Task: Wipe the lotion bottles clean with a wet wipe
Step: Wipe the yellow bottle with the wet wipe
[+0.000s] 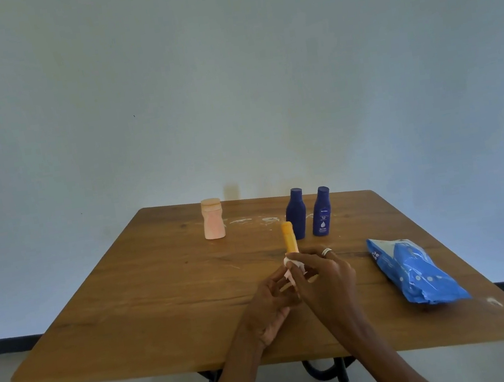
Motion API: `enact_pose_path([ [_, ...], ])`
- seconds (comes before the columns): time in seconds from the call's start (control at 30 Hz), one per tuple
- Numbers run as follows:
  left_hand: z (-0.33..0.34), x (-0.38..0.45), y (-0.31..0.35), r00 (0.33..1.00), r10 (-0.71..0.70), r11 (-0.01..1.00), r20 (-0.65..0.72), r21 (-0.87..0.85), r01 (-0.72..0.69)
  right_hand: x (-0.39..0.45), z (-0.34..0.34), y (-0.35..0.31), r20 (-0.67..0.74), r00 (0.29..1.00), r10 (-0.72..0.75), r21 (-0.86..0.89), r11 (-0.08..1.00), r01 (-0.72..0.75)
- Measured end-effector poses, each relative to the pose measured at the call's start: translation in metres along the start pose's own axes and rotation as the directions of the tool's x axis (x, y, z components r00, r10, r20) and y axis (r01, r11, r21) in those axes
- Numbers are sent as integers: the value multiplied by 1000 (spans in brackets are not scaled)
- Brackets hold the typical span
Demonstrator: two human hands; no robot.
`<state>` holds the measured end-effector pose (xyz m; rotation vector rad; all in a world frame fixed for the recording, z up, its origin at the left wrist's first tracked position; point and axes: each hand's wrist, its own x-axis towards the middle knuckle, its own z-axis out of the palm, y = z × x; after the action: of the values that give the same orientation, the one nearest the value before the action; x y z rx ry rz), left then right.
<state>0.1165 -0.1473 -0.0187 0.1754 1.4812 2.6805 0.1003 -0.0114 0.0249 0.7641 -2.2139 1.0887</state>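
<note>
A slim orange lotion bottle [289, 238] is held above the table's middle, its cap end pointing away from me. My left hand [271, 304] grips its lower end from below. My right hand [324, 277], with a ring on one finger, presses a white wet wipe [293, 266] around the bottle's lower part. Two dark blue lotion bottles [296, 213] [321, 212] stand upright side by side behind it. A peach-coloured bottle [213, 219] stands upright at the back left.
A blue pack of wet wipes [414, 270] lies on the right side of the wooden table [130, 305]. White smears [255, 220] mark the tabletop near the far bottles, and another smear [494, 301] sits near the right front corner. A plain wall rises behind.
</note>
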Motion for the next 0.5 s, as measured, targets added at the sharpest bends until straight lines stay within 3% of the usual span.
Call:
enact_pose_path([
  [0.23,5,-3,3,998,-5,997,56,72,1,31,-7,-1,-42,997,62,5,998,-62],
  [0.5,14,-7,7,996,2,996,93,90,-11,44,-3,6,-106,967,230,197,958,-207],
])
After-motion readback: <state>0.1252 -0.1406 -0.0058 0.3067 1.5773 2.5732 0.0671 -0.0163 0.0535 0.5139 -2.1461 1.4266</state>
